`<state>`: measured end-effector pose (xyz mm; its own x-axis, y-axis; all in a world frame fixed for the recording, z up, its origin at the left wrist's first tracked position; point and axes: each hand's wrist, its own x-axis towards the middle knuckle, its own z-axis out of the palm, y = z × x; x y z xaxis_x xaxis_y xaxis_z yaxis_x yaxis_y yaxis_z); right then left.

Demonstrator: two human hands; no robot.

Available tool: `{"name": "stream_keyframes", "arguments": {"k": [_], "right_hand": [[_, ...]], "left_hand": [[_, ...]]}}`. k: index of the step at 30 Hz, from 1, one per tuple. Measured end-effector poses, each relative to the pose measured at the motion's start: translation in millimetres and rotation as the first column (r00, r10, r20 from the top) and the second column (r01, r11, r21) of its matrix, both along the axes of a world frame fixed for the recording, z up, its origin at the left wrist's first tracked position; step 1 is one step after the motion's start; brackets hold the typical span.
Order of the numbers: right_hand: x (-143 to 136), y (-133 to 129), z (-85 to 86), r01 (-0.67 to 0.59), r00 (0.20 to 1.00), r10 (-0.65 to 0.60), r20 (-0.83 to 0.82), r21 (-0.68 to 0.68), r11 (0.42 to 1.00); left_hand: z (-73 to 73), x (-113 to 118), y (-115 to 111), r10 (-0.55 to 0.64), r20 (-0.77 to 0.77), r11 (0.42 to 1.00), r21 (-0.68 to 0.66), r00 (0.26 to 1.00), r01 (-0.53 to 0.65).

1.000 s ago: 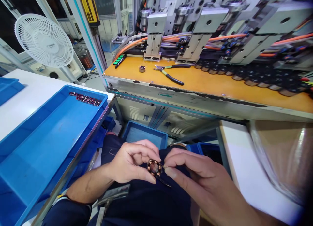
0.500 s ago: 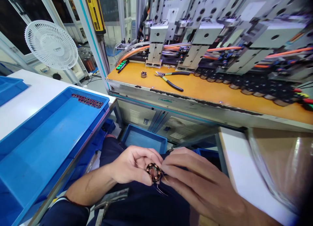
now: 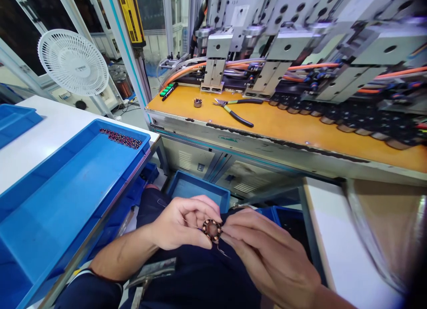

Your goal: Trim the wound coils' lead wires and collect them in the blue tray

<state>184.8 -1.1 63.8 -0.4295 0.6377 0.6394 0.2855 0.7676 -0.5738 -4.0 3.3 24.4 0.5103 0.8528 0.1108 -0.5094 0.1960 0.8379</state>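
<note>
Between thumb and fingers, my left hand (image 3: 187, 222) grips a small black ring with copper windings (image 3: 211, 230), its round face turned up toward the camera. Thin wire ends (image 3: 222, 250) hang from its lower side, and another fine wire runs out at its left. My right hand (image 3: 267, 246) is at the right edge of the ring, its fingers pinched together; what lies between those fingertips is hidden. Both hands are above my dark-clothed lap.
An orange bench (image 3: 283, 124) carries pliers (image 3: 236, 111), one similar ring (image 3: 198, 103), green-and-black items and a row of dark parts before machinery. A blue tray (image 3: 66, 184) at left holds several small parts. A fan (image 3: 75, 62) stands behind; a white surface is at right.
The ring has moved slightly up and turned a little. My right hand's fingers have closed together near its right edge, and the wires below have shifted.
</note>
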Motion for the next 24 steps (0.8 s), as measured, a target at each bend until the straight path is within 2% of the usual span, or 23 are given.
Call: {"name": "stream_keyframes", "arguments": {"k": [2, 5, 10, 13, 18, 24], "right_hand": [[-3.2, -1.3, -4.4, 0.025, 0.998, -0.029, -0.062, -0.060, 0.998], [-4.3, -0.3, -7.8, 0.075, 0.994, -0.076, -0.076, -0.015, 0.997], [-1.0, 2.5, -6.1, 0.091, 0.996, -0.091, -0.010, 0.091, 0.992], [-1.2, 0.8, -7.0, 0.128, 0.992, -0.129, 0.001, 0.114, 0.985], [-4.1, -3.5, -12.2, 0.286, 0.954, -0.296, 0.036, 0.169, 0.943], [-5.3, -3.8, -10.2, 0.236, 0.972, -0.237, 0.001, 0.083, 0.968]], "left_hand": [[-0.6, 0.4, 0.4, 0.092, -0.077, 0.990, 0.112, 0.993, -0.083], [-1.1, -0.6, 1.0, 0.158, -0.108, 0.976, 0.168, 0.981, -0.139], [1.7, -6.3, 0.9, -0.037, -0.203, 0.998, 0.040, 0.978, 0.046], [1.5, -6.0, -2.2, -0.004, -0.160, 0.998, 0.061, 0.987, 0.014], [1.4, -3.2, -4.0, 0.080, -0.071, 0.989, 0.133, 0.994, -0.070], [1.6, 0.4, 0.9, 0.102, 0.083, 0.981, 0.157, 0.991, -0.114]]}}
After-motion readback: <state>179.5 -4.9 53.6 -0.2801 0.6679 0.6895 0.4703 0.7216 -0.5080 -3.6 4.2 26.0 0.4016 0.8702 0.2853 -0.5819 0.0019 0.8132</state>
